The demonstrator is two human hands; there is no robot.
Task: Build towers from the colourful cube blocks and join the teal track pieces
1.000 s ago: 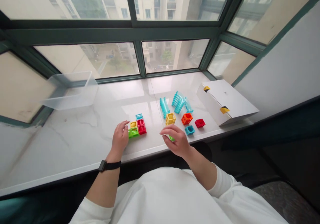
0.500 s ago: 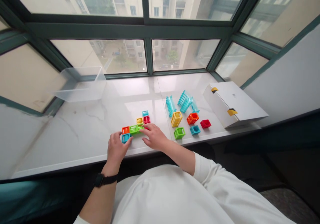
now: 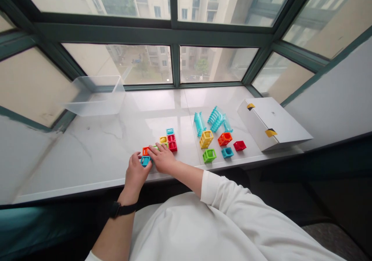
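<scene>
My left hand (image 3: pixel 136 170) has its thumb and fingers around a blue cube block (image 3: pixel 145 161) at the near end of a joined row of hollow blocks. Just beyond the blue one is an orange block (image 3: pixel 145 151). My right hand (image 3: pixel 162 158) lies palm down with fingers stretched over the green blocks (image 3: pixel 164 146), which it mostly hides; its fingertips reach the orange block's edge. Farther along, the row has a yellow block (image 3: pixel 163 140), red blocks (image 3: pixel 172 142) and a light blue block (image 3: pixel 169 131).
On the right of the white sill (image 3: pixel 101 156) stand loose blocks: yellow (image 3: pixel 206 139), green (image 3: pixel 209 156), orange (image 3: pixel 225 139), blue (image 3: pixel 227 152) and red (image 3: pixel 240 146). Behind them lie translucent blue track pieces (image 3: pixel 216 118). A clear bin (image 3: pixel 95 108) is at left, a white box (image 3: pixel 276 123) at right.
My right hand has moved left along the row, from beside the red blocks to over the green ones, uncovering the red blocks. My left hand stays at the blue block.
</scene>
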